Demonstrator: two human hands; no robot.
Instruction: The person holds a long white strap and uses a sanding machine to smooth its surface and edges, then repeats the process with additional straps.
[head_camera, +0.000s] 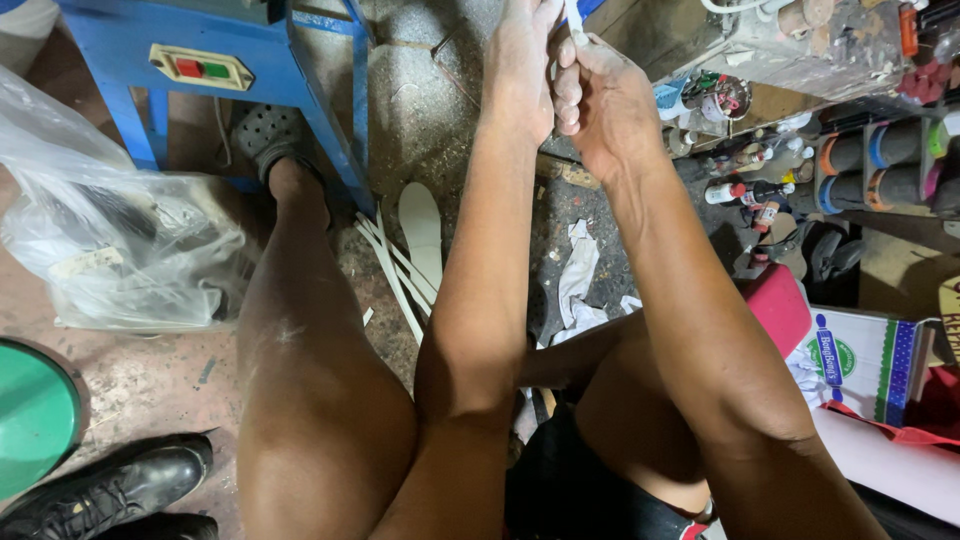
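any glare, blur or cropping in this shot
Head view: glare whitens the clear plastic bag; both hands, left hand and right hand, sit at the top edge, so the white strip they grip is cropped; wide lens bends the edges; shelf at right is dim.

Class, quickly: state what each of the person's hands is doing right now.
Left hand: closed around the thin white strip, though its fingers are mostly cut off by the picture's top edge.
Right hand: shut on the same white strip.

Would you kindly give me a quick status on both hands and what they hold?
Left hand and right hand raised together, fingers closed on a thin white strip. Strip mostly hidden at frame top. More white strips and an insole lie on the floor below.
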